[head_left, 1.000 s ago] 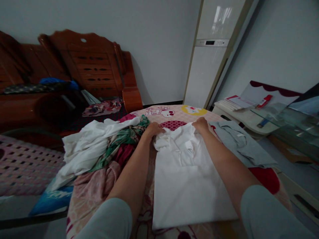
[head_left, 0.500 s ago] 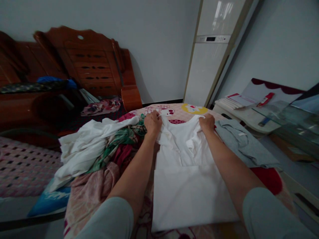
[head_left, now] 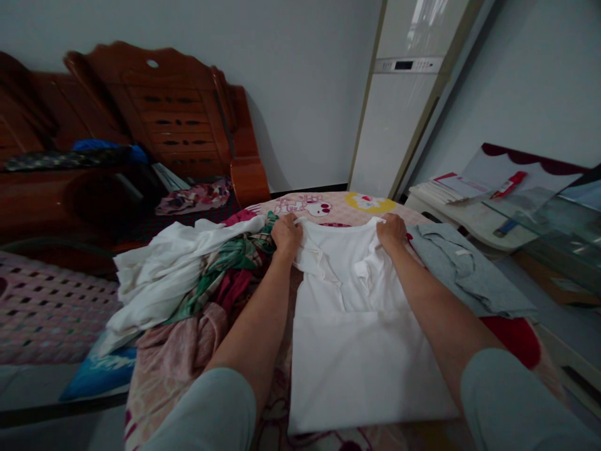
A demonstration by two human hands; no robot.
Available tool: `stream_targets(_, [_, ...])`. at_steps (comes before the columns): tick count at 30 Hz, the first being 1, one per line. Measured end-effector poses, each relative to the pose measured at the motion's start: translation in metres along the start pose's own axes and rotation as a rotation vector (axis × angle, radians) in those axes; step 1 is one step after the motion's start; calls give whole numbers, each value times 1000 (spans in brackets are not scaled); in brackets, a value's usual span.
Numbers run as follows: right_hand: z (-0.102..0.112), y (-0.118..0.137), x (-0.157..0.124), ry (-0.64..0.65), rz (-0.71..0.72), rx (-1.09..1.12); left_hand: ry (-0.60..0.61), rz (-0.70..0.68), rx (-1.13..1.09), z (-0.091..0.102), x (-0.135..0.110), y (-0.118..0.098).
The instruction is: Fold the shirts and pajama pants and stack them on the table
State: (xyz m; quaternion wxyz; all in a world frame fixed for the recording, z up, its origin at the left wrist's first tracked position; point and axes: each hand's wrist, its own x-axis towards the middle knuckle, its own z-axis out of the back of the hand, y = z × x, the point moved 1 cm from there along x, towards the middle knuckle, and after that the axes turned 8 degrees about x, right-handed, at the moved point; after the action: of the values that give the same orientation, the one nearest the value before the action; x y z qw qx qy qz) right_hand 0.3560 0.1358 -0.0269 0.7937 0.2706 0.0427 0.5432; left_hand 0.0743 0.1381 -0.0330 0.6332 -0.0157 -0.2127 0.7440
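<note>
A white garment [head_left: 357, 338] lies flat in front of me on a patterned pink sheet [head_left: 328, 205], its near part folded over. My left hand [head_left: 286, 235] is closed on the garment's far left corner. My right hand [head_left: 392, 229] is closed on its far right corner. Both arms reach forward over the cloth, and the far edge is pulled taut between the hands.
A heap of white, green and pink clothes [head_left: 188, 275] lies to the left. A grey garment [head_left: 464, 269] lies to the right. Carved wooden furniture [head_left: 164, 119] stands behind, a tall white appliance [head_left: 399, 113] at the back, and a low table with papers [head_left: 464, 194] on the right.
Both hands closed on the garment's far corners and lifted that end away from me, stretching out the bunched-up far edge. The view shifted slightly.
</note>
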Motion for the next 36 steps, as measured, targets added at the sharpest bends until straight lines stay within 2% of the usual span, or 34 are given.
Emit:
stream_targets(4, [1,-1,-7,75,-21,-82,137,-18,37,-7,3,9])
stream_targets(6, [9,5,-15,32,40,-104,159,-36,13,-6,9,15])
stream_targets(9, [24,22,-40,-1,235,-81,169,-56,-27,-2,16,21])
stream_targets(10, [27,29,-53,46,308,-52,162,-54,-34,0,17,23])
stream_targets(12, [28,42,-83,221,444,39,136,-42,-39,4,18,26])
stream_targets(13, [26,48,-99,282,519,96,125,-33,-38,6,18,27])
stream_targets(16, [14,60,-140,360,750,247,102,-26,-67,11,15,31])
stream_targets(19, [-5,65,-160,400,844,249,157,-92,-137,13,13,33])
stream_targets(22, [-18,65,-160,397,779,263,222,-143,-186,11,14,33])
stream_targets(24, [-19,64,-153,355,692,373,209,-148,-206,8,16,33])
stream_targets(27, [-10,56,-140,206,498,606,184,-170,-267,5,20,32])
stream_targets(30, [0,43,-130,80,265,739,196,-185,-344,2,22,33])
stream_targets(33, [3,30,-123,52,107,758,259,-176,-375,-1,21,37])
stream_targets(36, [0,22,-120,93,73,781,326,-179,-382,-4,20,43])
